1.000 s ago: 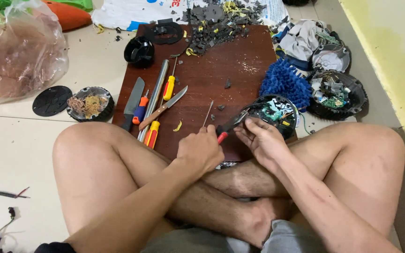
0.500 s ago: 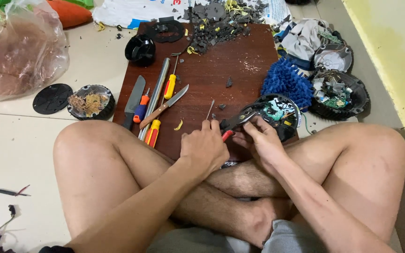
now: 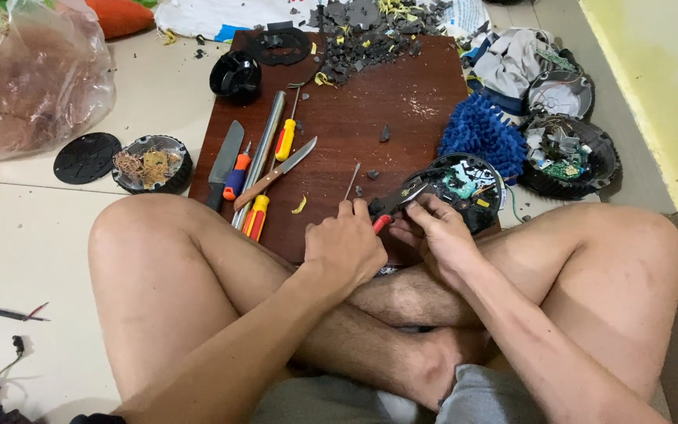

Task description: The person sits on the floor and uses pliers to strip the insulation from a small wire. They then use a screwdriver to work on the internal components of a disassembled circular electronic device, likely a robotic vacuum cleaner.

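Observation:
I sit cross-legged on the floor behind a dark brown wooden board [image 3: 402, 118]. My left hand [image 3: 344, 247] is closed around the red handles of a pair of pliers [image 3: 392, 202], whose jaws point up and to the right. My right hand [image 3: 435, 233] pinches a small dark part right at the plier jaws, beside a round black open casing with a circuit board inside [image 3: 464, 188]. What exactly the jaws bite on is hidden by my fingers.
On the board lie a knife [image 3: 224, 162], a metal rod [image 3: 262, 154], several screwdrivers [image 3: 286, 140] and black and yellow debris [image 3: 370, 27]. A blue mop pad [image 3: 482, 133], more round casings [image 3: 570, 157], a dish of copper wire [image 3: 151, 163] and a plastic bag [image 3: 29, 78] surround it.
Both hands stayed at the pliers by the round casing, shifting slightly; the plier jaws have turned a little toward the casing. The tools on the board have not moved.

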